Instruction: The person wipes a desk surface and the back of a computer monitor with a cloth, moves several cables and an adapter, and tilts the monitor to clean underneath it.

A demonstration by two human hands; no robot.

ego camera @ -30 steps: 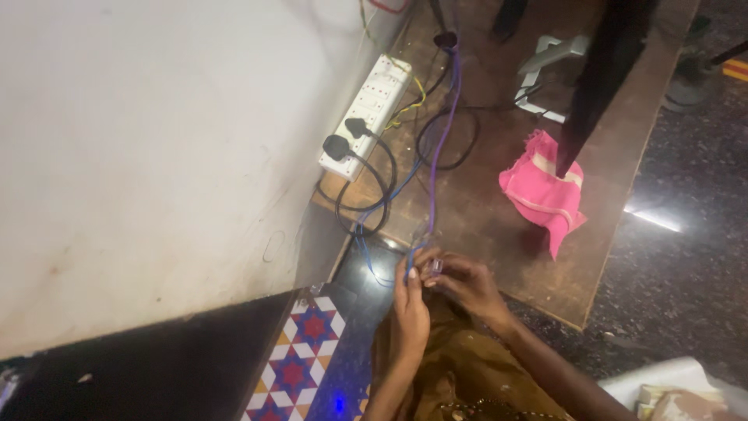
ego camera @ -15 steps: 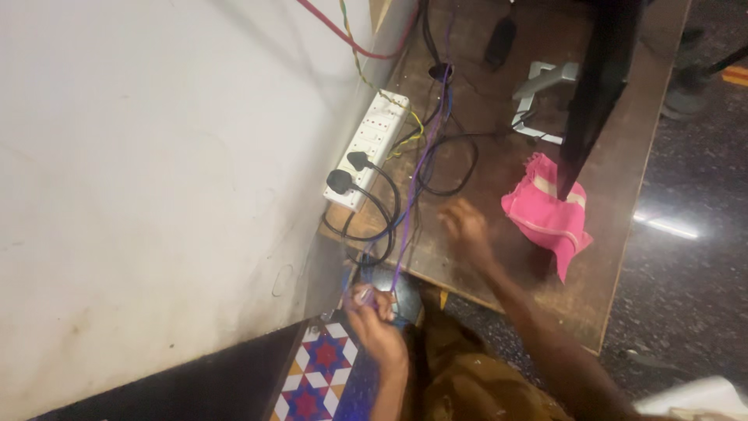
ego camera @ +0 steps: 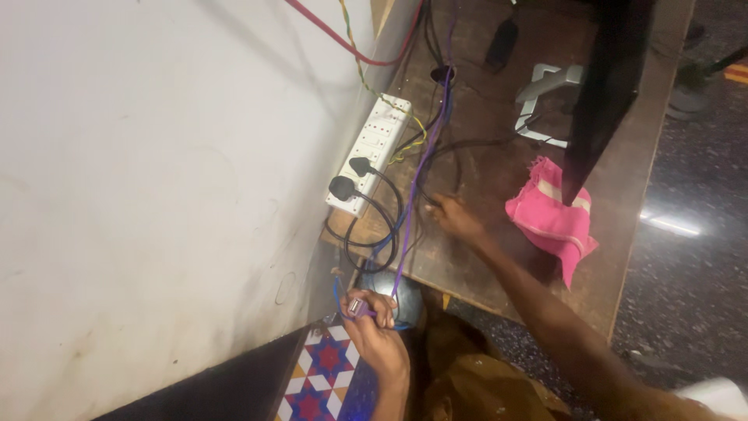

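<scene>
The purple cable (ego camera: 421, 168) runs from the top of the table (ego camera: 499, 257) down past its front edge, and its clear plug end is pinched in the left hand (ego camera: 374, 327), low by the wall. The right hand (ego camera: 456, 218) rests on the table with its fingers closed on a black cable (ego camera: 467, 145). A white power strip (ego camera: 372, 152) lies along the wall, and a pink cloth (ego camera: 552, 218) lies to the right.

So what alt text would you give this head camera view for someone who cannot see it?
A person's left hand pinches the clear plug end of a thin purple cable, while the right hand touches black cables on a brown wooden table. A white power strip lies by the white wall.
</scene>
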